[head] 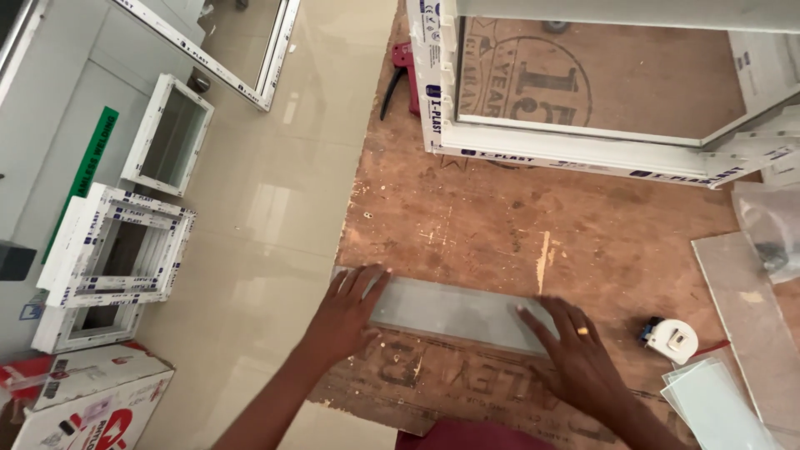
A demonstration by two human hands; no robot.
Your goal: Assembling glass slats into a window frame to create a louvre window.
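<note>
Two bare hands press flat on a long frosted glass strip point(454, 310) lying across the near part of a worn plywood bench point(500, 225). At the strip's left end, the left hand point(346, 315) lies with fingers spread, palm down on the glass and partly on the bench edge; it grips nothing. On the strip's right end, the right hand point(575, 350), a ring on one finger, rests the same way, fingers splayed and flat, closed on nothing. Between them the strip runs slightly slanted, its left end near the bench's edge.

Just right of the right hand sits a white tape measure point(672, 339), apart from the fingers. Beyond it, clear glass sheets point(717, 408) and a pale board point(746, 321) lie at the bench's right side, with a clear plastic bag point(771, 225) above them. A white window frame point(583, 154) lies across the far part of the bench, and a red-handled tool point(404, 75) rests by its left corner.

Left of the bench, on the glossy tiled floor point(267, 200), smaller white frames point(117, 250) are stacked against a grey cabinet, one more small frame point(167, 133) leaning above them, and a red-and-white cardboard box point(83, 400) sits at the lower left corner.
</note>
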